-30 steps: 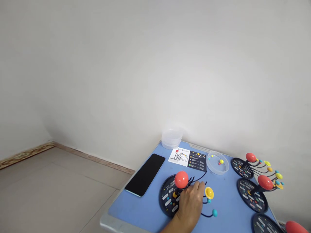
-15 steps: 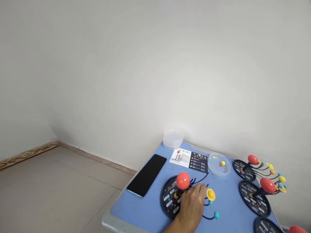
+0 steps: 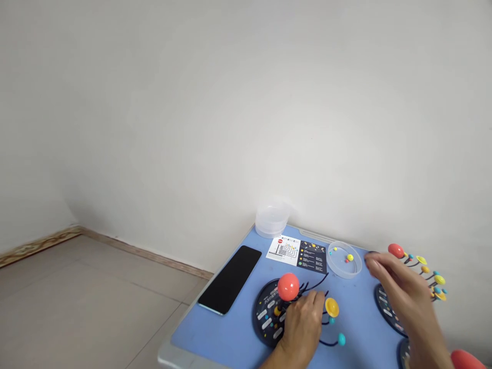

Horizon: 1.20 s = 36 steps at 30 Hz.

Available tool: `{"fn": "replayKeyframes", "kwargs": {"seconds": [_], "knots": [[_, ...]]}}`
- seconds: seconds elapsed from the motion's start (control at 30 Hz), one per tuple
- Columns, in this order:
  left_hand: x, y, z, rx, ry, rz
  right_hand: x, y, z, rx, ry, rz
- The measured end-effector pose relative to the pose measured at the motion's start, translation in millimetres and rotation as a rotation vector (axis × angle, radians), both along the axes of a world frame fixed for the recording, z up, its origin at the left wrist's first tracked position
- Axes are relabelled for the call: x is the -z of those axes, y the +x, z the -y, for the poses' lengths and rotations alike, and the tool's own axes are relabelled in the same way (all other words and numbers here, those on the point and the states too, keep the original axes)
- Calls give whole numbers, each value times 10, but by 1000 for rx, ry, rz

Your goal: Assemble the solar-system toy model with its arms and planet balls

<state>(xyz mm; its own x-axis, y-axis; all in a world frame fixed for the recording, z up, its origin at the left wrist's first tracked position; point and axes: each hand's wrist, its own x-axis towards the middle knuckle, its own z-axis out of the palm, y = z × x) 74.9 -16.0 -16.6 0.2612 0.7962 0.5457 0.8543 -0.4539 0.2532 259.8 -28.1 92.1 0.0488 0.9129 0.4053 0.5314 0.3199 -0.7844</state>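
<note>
- A white wall rises behind a blue worktop, with a tiled floor to the left.
- A solar-system model stands mid-worktop on a round black base, with an orange-red ball on top and black wire arms reaching right to a yellow ringed planet and a teal ball.
- The left hand rests over that model, fingers curled down on the wire arms (grip or mere touch, I cannot tell).
- The right hand, blurred, hangs over more models at the worktop's right side, its fingers spread and holding nothing.
- A black smartphone lies left of the central model.
- A printed card lies near the back edge, beside a transparent plastic tub.
- A transparent round dish holds small yellow, red and teal beads.
</note>
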Motion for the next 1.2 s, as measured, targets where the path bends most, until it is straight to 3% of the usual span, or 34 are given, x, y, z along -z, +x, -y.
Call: {"fn": "replayKeyframes", "kwargs": {"seconds": [0.1,0.13,0.23,0.33,0.5,0.7,0.9,1.07,1.2], "knots": [[-21,-9,0,4,8,-8,107,126,-624,308,-104,547],[-24,-12,-1,4,7,-11,176,165,-776,349,-141,608],[-19,-18,-4,9,-16,-9,418,238,-1051,399,-204,691],[-1,-19,-7,17,-32,1,607,245,-1167,362,-234,744],[11,-21,-5,25,-51,7,702,233,-1294,314,-256,722],[-8,-22,3,26,-55,13,640,229,-1229,280,-226,443],[-29,-10,1,21,-71,6,551,55,-835,-44,-270,14],[-4,-6,-9,24,-29,11,616,-109,-634,-285,-504,-782],[5,-13,-9,29,10,20,698,-168,-607,-332,-551,-958]]}}
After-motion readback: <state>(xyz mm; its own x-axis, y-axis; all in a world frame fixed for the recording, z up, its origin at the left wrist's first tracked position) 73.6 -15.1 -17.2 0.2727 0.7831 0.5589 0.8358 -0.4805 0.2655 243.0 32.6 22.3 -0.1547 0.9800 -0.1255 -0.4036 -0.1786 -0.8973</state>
